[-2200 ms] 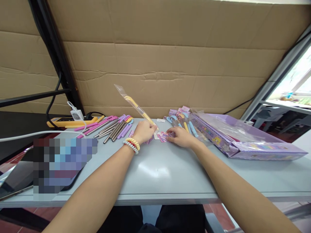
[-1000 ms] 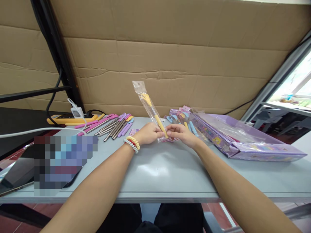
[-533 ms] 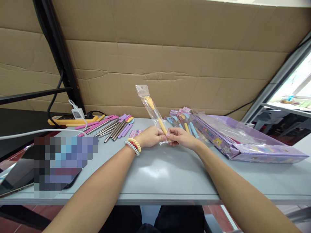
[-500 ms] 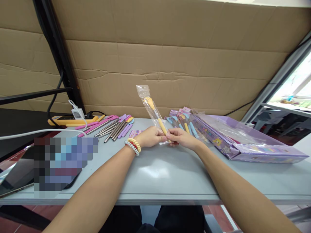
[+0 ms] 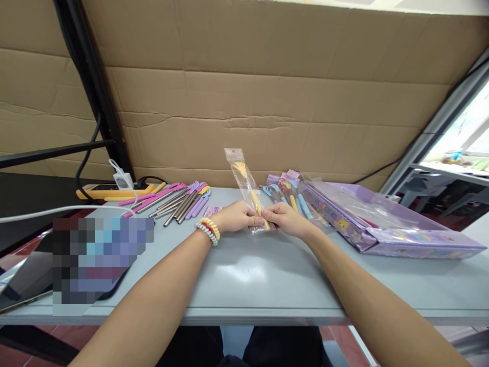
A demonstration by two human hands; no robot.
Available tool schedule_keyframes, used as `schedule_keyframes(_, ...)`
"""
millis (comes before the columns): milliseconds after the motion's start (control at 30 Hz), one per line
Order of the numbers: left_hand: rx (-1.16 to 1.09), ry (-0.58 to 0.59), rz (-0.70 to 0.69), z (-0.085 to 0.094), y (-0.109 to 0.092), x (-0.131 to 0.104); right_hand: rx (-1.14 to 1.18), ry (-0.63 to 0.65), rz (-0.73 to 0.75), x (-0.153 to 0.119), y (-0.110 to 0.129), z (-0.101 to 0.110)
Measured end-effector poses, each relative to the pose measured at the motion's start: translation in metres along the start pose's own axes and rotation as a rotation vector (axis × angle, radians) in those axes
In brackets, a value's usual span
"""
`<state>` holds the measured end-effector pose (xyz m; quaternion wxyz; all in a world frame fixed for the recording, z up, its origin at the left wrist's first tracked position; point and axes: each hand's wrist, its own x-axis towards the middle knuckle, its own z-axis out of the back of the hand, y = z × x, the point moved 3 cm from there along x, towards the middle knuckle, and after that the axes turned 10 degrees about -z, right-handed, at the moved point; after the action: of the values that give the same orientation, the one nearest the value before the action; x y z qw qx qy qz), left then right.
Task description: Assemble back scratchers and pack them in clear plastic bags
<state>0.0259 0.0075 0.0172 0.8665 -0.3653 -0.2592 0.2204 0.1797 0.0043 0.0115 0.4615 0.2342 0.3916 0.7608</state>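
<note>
A yellow hand-shaped stick point(image 5: 253, 195) lies inside a clear plastic sleeve point(image 5: 234, 154), tilted with its top toward the back left. My left hand point(image 5: 239, 216) pinches the lower part of the sleeve from the left. From the right, my right hand point(image 5: 284, 218) grips the same lower end, thumb on the yellow handle. Left of my hands, loose metal rods with pink, purple, yellow and blue parts point(image 5: 183, 201) lie in a pile, beside a small pink card point(image 5: 211, 211). Bagged blue and yellow sticks point(image 5: 292, 196) lie just beyond my right hand.
An open purple box point(image 5: 382, 219) with plastic sleeves in it sits at the right. At the left are a yellow power strip point(image 5: 114, 191), a white cable point(image 5: 57, 209) and a blurred-out device point(image 5: 103, 260). Cardboard point(image 5: 248, 97) stands behind the table point(image 5: 244, 293).
The sleeve's top has shifted slightly right and down, and the yellow stick's lower end has come lower between my fingers. Both hands keep their hold.
</note>
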Motion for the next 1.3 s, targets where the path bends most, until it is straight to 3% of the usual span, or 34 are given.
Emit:
schedule_keyframes(233, -0.009, -0.027, 0.073, -0.001, 0.004, 0.001, -0.134, -0.177, 0.035, 0.002, -0.002, 0.002)
schedule_keyframes(367, 0.034, -0.044, 0.040, -0.002, 0.007, 0.003, -0.193, -0.220, 0.061, 0.003, -0.002, 0.003)
schedule_keyframes(700, 0.097, -0.114, 0.116, -0.004, 0.009, 0.003, -0.158, -0.186, 0.003, 0.006, -0.007, 0.002)
schedule_keyframes(900, -0.143, -0.192, 0.224, -0.011, 0.012, 0.007, -0.033, -0.144, -0.055, 0.009, -0.008, -0.001)
schedule_keyframes(1033, -0.244, -0.175, 0.239, -0.015, 0.004, 0.007, -0.015, -0.102, -0.068, 0.008, -0.007, -0.003)
schedule_keyframes(1300, -0.156, -0.130, 0.232, -0.013, 0.000, 0.004, -0.131, -0.115, -0.104, 0.007, -0.010, -0.001)
